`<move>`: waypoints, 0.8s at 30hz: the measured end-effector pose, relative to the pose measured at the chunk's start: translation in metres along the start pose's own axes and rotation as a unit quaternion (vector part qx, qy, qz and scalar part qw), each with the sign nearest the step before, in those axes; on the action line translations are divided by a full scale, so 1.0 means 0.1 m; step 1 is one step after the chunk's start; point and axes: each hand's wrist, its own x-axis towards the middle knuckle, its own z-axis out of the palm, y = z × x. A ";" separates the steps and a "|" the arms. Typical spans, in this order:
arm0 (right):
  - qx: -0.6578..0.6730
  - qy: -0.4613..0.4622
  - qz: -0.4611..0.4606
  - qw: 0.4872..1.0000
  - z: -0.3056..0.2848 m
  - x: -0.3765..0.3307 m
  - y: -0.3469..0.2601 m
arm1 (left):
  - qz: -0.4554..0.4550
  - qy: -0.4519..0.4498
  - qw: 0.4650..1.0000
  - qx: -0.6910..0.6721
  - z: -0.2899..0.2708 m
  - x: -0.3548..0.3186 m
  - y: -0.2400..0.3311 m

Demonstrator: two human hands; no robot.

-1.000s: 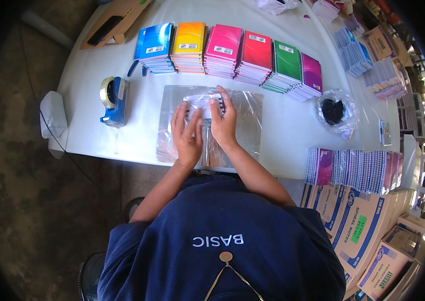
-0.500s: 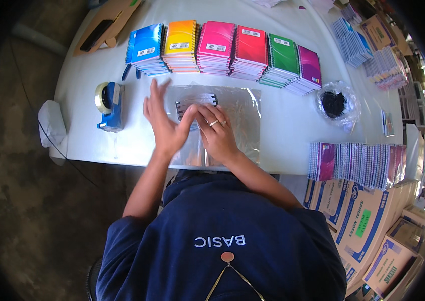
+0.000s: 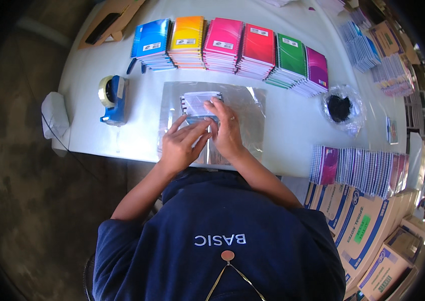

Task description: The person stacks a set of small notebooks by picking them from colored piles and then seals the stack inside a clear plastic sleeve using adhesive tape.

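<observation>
A small bundle of spiral notebooks [image 3: 200,102], pale page edges upward, lies on a clear plastic sheet [image 3: 248,128] in front of me. At its near side, my left hand [image 3: 185,144] reaches in with fingers stretched out and slightly apart. My right hand [image 3: 227,131] is on the bundle's right side, its bent fingers apart from the thumb and over the pages. The two hands' fingertips come close together at the bundle's near edge. Plastic seems to lie under the fingers, but whether either hand pinches it is hard to see.
Behind the sheet stands a row of notebook stacks [image 3: 222,35] in several colours. A blue tape dispenser [image 3: 118,103] is at left, near a cardboard piece [image 3: 122,15]. On the right are a plastic bag [image 3: 351,95] with black contents, wrapped notebooks [image 3: 358,168] and cartons [image 3: 368,241].
My left hand has come down from its raised, spread position to the bundle's near edge. My right hand has turned and shifted slightly right, uncovering more of the notebooks.
</observation>
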 end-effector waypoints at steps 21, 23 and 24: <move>-0.086 -0.026 -0.040 0.995 -0.01 0.00 -0.01 | -0.493 0.026 0.786 -0.372 -1.51 -0.87 -2.46; -0.090 -0.025 -0.032 0.995 -0.03 0.00 0.03 | -0.369 0.030 0.811 -0.453 -1.44 -1.21 -2.37; -0.093 -0.024 -0.026 0.995 -0.04 0.01 0.02 | -0.347 0.041 0.792 -0.500 -1.41 -1.29 -2.24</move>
